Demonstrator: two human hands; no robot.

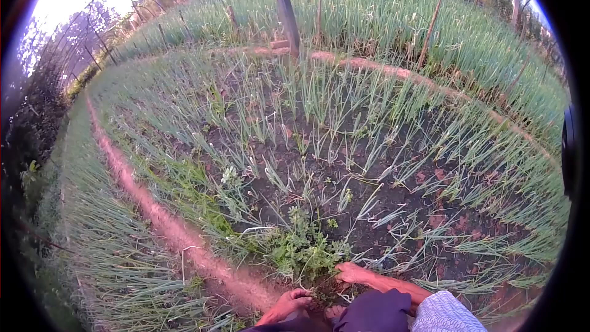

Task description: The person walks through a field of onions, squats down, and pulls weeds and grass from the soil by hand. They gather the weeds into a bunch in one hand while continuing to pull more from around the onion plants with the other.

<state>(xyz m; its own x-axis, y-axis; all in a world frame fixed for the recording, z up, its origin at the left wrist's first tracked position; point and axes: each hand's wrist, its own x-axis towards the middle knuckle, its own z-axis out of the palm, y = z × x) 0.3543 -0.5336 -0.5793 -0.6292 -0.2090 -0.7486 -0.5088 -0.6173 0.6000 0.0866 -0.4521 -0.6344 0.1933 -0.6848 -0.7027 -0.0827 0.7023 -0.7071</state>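
A leafy green weed clump [307, 249] grows at the bottom centre of the head view, at the edge of the onion-like plants. My right hand [351, 273] reaches in from the right to the clump's lower right side, its fingers bent together among the leaves; what they hold, if anything, is hidden. Just below the clump on the left, my left hand [292, 302] is near the ground with its fingers curled; whatever may be between them is too small to make out. A bare foot [335, 312] shows between the hands, beside my dark-clothed knee [375, 310].
A reddish soil path [166, 218] runs along the left of the bed. Another narrow ridge [393, 71] curves across the back. A wooden post [284, 6] stands at the top centre, with thin sticks [430, 32] and denser green rows [381, 9] beyond.
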